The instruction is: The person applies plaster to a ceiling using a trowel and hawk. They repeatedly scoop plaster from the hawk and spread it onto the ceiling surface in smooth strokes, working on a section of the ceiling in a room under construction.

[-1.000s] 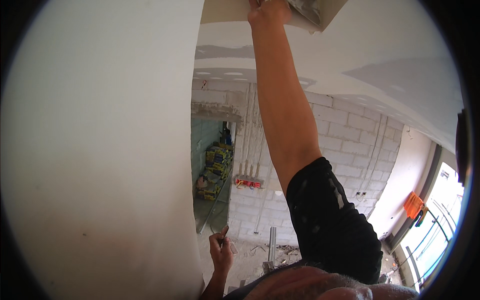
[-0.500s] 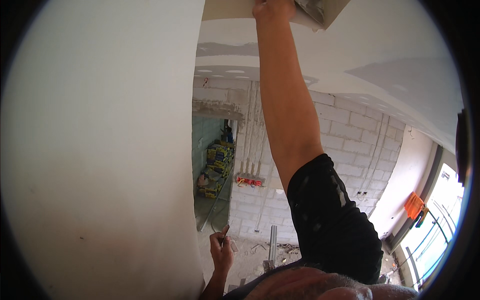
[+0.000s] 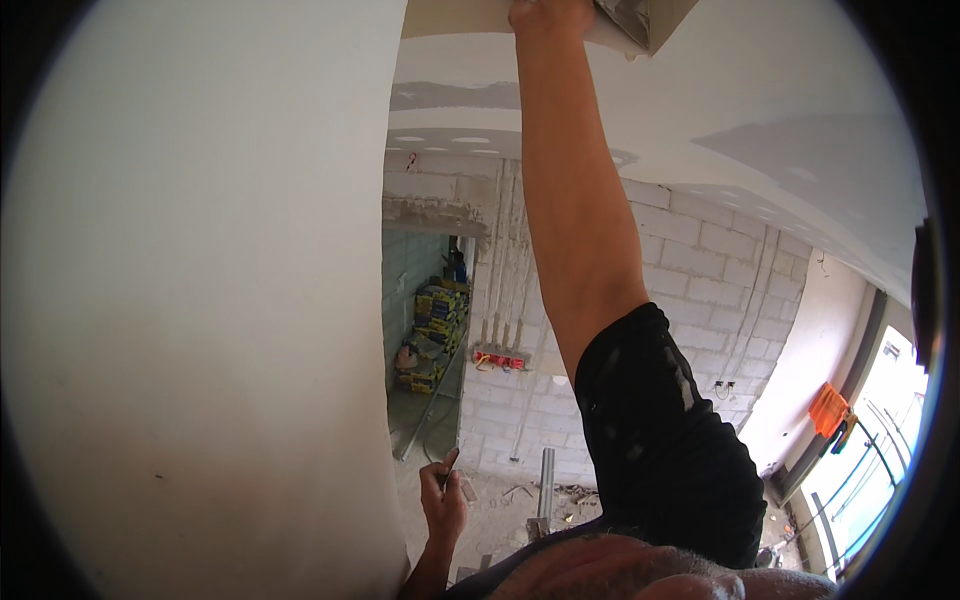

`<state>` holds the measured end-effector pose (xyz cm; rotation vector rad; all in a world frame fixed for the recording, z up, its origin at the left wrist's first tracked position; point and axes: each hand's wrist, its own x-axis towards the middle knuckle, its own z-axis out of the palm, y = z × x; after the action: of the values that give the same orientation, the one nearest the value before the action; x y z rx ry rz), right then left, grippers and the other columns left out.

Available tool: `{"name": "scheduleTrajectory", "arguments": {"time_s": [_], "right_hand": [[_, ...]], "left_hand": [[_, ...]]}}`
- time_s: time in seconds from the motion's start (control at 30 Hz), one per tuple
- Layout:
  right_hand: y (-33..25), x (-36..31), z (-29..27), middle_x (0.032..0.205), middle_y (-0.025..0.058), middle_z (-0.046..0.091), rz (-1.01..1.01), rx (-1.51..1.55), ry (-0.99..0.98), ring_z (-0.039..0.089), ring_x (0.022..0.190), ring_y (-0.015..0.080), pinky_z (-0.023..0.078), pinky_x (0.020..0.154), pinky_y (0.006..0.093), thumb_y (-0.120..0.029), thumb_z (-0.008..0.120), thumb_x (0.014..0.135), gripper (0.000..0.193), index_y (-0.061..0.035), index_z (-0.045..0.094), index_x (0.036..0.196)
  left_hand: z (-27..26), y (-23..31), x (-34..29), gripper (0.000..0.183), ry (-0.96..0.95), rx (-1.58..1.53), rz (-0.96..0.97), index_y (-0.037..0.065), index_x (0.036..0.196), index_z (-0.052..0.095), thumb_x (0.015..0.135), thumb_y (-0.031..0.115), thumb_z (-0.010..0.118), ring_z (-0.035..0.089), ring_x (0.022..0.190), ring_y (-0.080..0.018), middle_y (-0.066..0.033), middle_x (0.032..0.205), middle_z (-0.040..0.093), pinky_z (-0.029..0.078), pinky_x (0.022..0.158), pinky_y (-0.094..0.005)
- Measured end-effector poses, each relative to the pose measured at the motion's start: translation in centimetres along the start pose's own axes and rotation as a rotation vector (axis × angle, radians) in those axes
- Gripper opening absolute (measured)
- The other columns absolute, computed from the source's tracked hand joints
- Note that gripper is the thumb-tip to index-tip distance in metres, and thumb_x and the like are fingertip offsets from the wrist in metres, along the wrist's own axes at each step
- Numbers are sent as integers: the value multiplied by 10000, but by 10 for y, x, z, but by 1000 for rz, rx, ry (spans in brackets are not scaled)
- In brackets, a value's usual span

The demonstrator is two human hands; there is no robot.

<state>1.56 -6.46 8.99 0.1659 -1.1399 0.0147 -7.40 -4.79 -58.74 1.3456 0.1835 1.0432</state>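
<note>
Reaching overhead in an unfinished room

Before me rises a smooth off-white wall [image 3: 200, 300]. Just right of it, low, the person's left hand [image 3: 443, 510] has narrowly curled fingers; I cannot tell whether they hold anything. Farther right of the wall, a bare arm [image 3: 580, 190] in a black sleeve [image 3: 650, 430] stretches up to the right hand [image 3: 552, 14], its fingers mostly out of view, grip impossible to tell. Just beside it, farther from the wall, is a grey, smeared, blade-like piece [image 3: 627, 20]. Beyond: whitish blockwork [image 3: 700, 260], then stacked yellow-and-dark bags [image 3: 435, 325].
</note>
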Motion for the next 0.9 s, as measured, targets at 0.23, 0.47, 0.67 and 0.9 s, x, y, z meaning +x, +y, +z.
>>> {"name": "scheduleTrajectory", "arguments": {"time_s": [0.23,0.47,0.67,0.9], "right_hand": [[-4,-8,7,1401,198,562,47,-12,59,574,1276,319,477,1087,419,-178,584,1058,406,46,525,1392],[11,23,-7,1061,120,643,1,-64,126,642,896,253,552,811,356,-178,623,1040,246,5,605,1203],[30,21,-12,992,72,649,51,-69,23,633,800,212,551,715,319,-154,626,1033,184,-29,599,1166],[9,-19,3,1196,133,634,21,6,44,654,1014,285,576,862,383,-156,633,1025,331,-18,552,1315]], "left_hand": [[1,-8,0,124,68,-24,80,60,1063,476,1005,40,583,368,759,-67,27,862,417,346,677,-254],[1,-7,1,128,75,-23,65,58,1067,478,1003,45,588,376,757,-71,21,859,430,351,673,-261],[1,-12,2,139,82,-25,71,58,1064,476,999,57,600,379,755,-74,21,857,433,356,674,-265],[1,-14,2,132,87,20,82,56,1052,480,996,57,600,386,757,-73,19,856,436,360,670,-262]]}}
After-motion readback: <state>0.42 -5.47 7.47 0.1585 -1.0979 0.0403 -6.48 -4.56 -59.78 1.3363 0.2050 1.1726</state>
